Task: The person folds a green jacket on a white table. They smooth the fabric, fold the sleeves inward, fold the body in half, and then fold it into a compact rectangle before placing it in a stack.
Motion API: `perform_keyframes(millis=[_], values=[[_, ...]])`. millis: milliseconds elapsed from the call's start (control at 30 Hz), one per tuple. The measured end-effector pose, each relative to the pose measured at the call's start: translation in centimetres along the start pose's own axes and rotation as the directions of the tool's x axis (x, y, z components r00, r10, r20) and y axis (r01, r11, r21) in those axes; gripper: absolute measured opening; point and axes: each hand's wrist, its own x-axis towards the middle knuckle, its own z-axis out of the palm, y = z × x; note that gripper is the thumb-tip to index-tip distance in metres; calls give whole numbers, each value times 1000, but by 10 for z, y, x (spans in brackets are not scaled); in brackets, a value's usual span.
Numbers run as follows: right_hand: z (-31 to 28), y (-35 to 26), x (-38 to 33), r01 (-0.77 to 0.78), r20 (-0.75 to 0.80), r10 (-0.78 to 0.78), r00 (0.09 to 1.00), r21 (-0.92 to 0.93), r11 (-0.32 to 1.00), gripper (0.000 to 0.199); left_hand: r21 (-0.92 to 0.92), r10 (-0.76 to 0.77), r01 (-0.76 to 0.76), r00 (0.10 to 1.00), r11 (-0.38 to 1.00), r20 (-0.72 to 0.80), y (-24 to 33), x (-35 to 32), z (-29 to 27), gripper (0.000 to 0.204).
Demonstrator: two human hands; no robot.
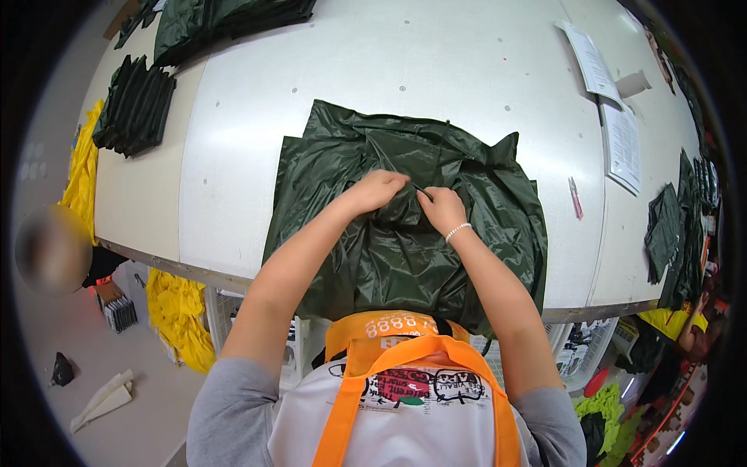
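Note:
A shiny dark green waterproof fabric piece (327, 226), wrinkled and looking like a garment, lies spread at the table's near edge, part of it hanging over toward my body. Over its middle, my left hand (380, 191) is closed, its fingertips pinching the fabric. Just to the right, my right hand (442, 208) is closed too, gripping a narrow dark strip or fold that shows between the two hands. Whether that strip is a cord or a gathered edge I cannot tell. My fingers hide the exact spot.
Folded dark green stacks (136, 105) sit at the left, with a larger pile (226, 27) behind. On the right lie pink-handled snips (576, 198), printed sheets (620, 144) and more green pieces (662, 233). Yellow fabric (179, 319) hangs below the table's left edge; another person is at far left.

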Motion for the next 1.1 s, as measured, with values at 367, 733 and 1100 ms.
perform_keyframes(millis=[367, 733, 1100], values=[[-24, -21, 28, 127, -373, -132, 918, -38, 991, 48, 868, 630, -326, 777, 375, 20, -20, -55, 66, 29], [-17, -31, 48, 469, -153, -553, 819, -378, 798, 36, 602, 484, -375, 875, 705, -22, -17, -31, 47, 13], [-7, -8, -31, 624, -12, -675, 738, -368, 689, 35, -103, 127, -100, 941, 990, 312, -32, 27, -1, 17]])
